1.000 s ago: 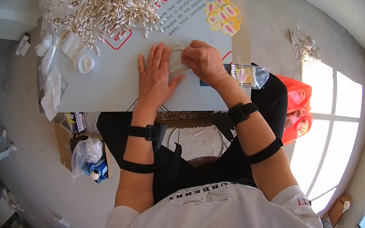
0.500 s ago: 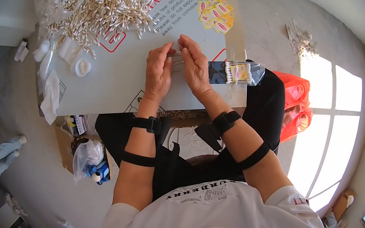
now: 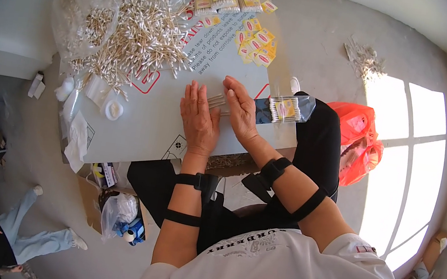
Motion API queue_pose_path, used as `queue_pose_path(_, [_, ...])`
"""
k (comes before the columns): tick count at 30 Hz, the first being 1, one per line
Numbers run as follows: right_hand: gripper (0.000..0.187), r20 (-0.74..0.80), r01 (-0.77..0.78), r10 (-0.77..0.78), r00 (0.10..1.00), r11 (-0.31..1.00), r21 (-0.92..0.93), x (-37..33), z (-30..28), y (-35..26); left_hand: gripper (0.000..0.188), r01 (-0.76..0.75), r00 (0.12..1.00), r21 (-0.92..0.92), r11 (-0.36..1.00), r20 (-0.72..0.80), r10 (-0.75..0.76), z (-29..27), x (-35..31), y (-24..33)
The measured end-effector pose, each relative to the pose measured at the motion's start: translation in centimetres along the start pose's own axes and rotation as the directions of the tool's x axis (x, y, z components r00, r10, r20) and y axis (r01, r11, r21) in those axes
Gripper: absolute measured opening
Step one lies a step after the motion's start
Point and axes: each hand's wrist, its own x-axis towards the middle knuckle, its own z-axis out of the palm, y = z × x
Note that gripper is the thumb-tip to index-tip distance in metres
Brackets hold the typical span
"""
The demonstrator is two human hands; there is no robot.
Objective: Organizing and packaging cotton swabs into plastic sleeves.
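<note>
A: What takes up the most room here?

B: The surface [image 3: 138,126], a pale grey board with red printing, lying across the person's lap. Its far left part carries a big heap of cotton swabs [image 3: 135,32], partly spilling out of a clear plastic bag [image 3: 79,17].

A: And to the right of that heap?

B: A scatter of small yellow packets [image 3: 253,42] at the far edge, with a few more near the top rim of the view. An orange plastic bag [image 3: 360,141] lies on the floor past the person's right knee.

A: Where are the hands?

B: Both sit side by side near the middle of the surface. The left hand [image 3: 198,121] lies flat, palm down, fingers stretched out, gripping nothing. The right hand [image 3: 241,113] stands on its edge just beside it, fingers straight, pressed against a small bundle of swabs [image 3: 216,102] that lies between the two hands on the surface.

A: Anything close by?

B: A filled clear pack of swabs [image 3: 285,108] with a yellow label lies just right of the right hand, at the edge of the surface. A small white round lid [image 3: 113,110] rests to the left, well apart from the hands
</note>
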Motion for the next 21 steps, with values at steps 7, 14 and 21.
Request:
queue_pose_path(7, [0.015, 0.148, -0.031, 0.072, 0.986, 0.965, -0.259, -2.1, -3.4, -3.3, 0.066, -0.075, 0.971, 0.367, 0.927, 0.239, -0.016, -0.4, -0.4, 0.5])
queue_pose_path(14, [0.016, 0.490, -0.657, 0.537, 0.687, 0.747, 0.101, -1.0, -11.4, -8.1, 0.049, -0.106, 0.994, 0.067, 0.992, 0.006, 0.106, -0.9, 5.6, -0.7])
queue_pose_path(21, [0.026, 0.184, -0.437, 0.453, 0.873, 0.555, 0.708, 4.2, -18.6, -6.2, 0.039, 0.487, 0.872, -0.436, 0.757, 0.186, -0.454, 3.7, 25.8, -0.9])
